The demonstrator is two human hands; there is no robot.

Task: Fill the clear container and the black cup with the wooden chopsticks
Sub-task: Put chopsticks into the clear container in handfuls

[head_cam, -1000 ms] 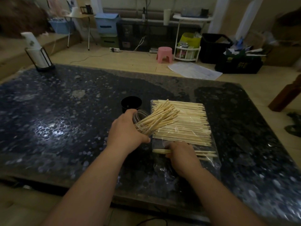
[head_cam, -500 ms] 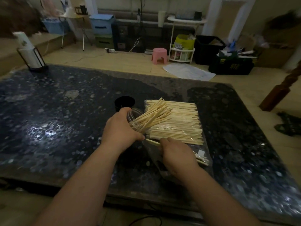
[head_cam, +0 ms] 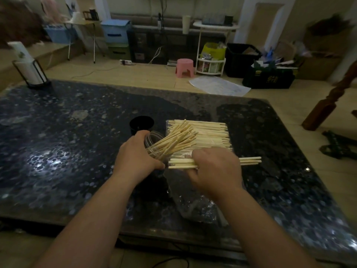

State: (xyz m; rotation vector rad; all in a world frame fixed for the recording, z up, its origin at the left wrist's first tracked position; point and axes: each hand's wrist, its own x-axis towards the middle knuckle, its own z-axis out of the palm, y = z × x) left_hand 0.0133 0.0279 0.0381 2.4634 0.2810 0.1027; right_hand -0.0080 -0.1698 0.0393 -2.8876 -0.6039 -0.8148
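Note:
My left hand [head_cam: 136, 158] grips the clear container [head_cam: 153, 141], tilted to the right with several wooden chopsticks [head_cam: 176, 141] fanning out of its mouth. The black cup [head_cam: 141, 123] stands upright just behind it; I cannot see anything in it. A flat pile of chopsticks [head_cam: 209, 135] lies on a clear plastic bag [head_cam: 190, 202] to the right. My right hand [head_cam: 216, 170] holds a small bundle of chopsticks [head_cam: 249, 160] lying level, its left tips close to the container and my left hand.
The dark speckled table [head_cam: 67, 151] carries a paper-towel holder [head_cam: 29, 68] at its far left corner. Beyond it on the floor are a pink stool [head_cam: 184, 67], a white rack [head_cam: 211, 55], black bins [head_cam: 268, 77] and a wooden leg [head_cam: 328, 101] at right.
My right hand has picked a small bundle of chopsticks off the near edge of the pile and lifted it level toward the container. My left hand keeps the tilted container still.

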